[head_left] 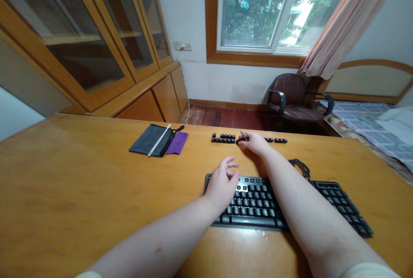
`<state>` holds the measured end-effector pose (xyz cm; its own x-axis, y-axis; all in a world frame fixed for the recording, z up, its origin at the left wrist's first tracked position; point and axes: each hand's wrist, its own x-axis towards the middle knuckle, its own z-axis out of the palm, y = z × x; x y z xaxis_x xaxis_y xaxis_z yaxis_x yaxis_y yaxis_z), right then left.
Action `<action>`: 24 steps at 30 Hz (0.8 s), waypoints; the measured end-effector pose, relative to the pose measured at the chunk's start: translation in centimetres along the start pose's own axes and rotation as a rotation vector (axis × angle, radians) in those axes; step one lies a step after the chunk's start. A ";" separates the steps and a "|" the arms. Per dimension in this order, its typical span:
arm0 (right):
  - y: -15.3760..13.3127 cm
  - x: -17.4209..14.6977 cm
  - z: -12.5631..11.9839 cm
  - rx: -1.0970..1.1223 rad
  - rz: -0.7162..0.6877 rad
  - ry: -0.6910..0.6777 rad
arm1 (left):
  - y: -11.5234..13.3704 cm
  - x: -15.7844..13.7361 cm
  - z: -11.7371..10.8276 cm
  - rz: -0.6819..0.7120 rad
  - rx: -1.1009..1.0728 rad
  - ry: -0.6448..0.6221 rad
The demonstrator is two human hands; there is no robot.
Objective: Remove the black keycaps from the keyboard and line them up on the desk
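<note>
A black keyboard (254, 209) lies on the desk in front of me, with some keycaps off along its upper rows. My left hand (222, 183) rests over the keyboard's upper left part, fingers loosely apart and holding nothing. Beyond the keyboard, loose black keycaps (223, 139) are lined up in rows near the desk's far edge. My right hand (253, 143) is at these rows, closed around a small thin tool with a metal tip (241, 133). Its fingertips are at a keycap (238, 142); I cannot tell whether they grip it. My right forearm hides part of the keyboard.
On the left of the wooden desk (80, 192) lie a dark grey zip pouch (146, 138), a white stick (158, 141) and a purple cloth (177, 143). A coiled black cable (300, 167) sits behind the keyboard. An armchair (292, 97) stands past the desk.
</note>
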<state>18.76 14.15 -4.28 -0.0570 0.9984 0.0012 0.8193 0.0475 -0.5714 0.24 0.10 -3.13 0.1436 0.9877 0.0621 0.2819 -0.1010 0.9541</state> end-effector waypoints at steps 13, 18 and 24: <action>-0.2 0.3 0.4 -0.030 -0.036 0.025 | -0.1 0.0 0.0 0.011 0.019 -0.003; -0.1 0.4 0.4 -0.019 -0.040 0.026 | -0.2 0.1 0.1 0.006 0.030 -0.007; 0.2 0.7 0.7 -0.013 -0.052 0.022 | -0.3 0.1 0.1 0.009 0.027 -0.003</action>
<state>18.48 14.81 -4.97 -0.0871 0.9950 0.0489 0.8231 0.0995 -0.5591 0.30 0.22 -3.41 0.1492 0.9863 0.0701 0.3057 -0.1135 0.9453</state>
